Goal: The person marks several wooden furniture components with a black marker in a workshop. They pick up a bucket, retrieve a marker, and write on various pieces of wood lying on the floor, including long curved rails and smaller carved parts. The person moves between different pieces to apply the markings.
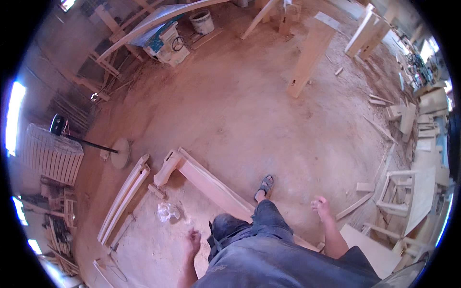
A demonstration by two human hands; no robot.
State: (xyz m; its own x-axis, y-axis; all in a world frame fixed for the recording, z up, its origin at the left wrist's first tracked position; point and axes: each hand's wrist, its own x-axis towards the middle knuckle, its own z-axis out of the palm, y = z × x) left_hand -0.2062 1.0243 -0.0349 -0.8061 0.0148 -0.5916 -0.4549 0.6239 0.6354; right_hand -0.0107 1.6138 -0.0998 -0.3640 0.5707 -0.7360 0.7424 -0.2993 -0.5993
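My left hand (pixel 192 240) hangs low beside my left thigh, its fingers loosely curled and nothing visible in it. My right hand (pixel 321 205) is held out to the right over the floor, with half-bent fingers a little apart and nothing in them. Between my hands, partly hidden by my legs, a long pale wooden piece (pixel 211 182) with a shaped end lies on the floor. Nearest to my left hand is a crumpled clear plastic bag (pixel 168 211). Neither hand touches any of these things.
Curved wooden rails (pixel 125 198) lie at left, near a stand fan's round base (pixel 121 153). A thick timber post (pixel 312 55) stands ahead. A white bucket (pixel 201 22) and a machine (pixel 167 45) are at the back. Wooden frames (pixel 398 194) crowd the right.
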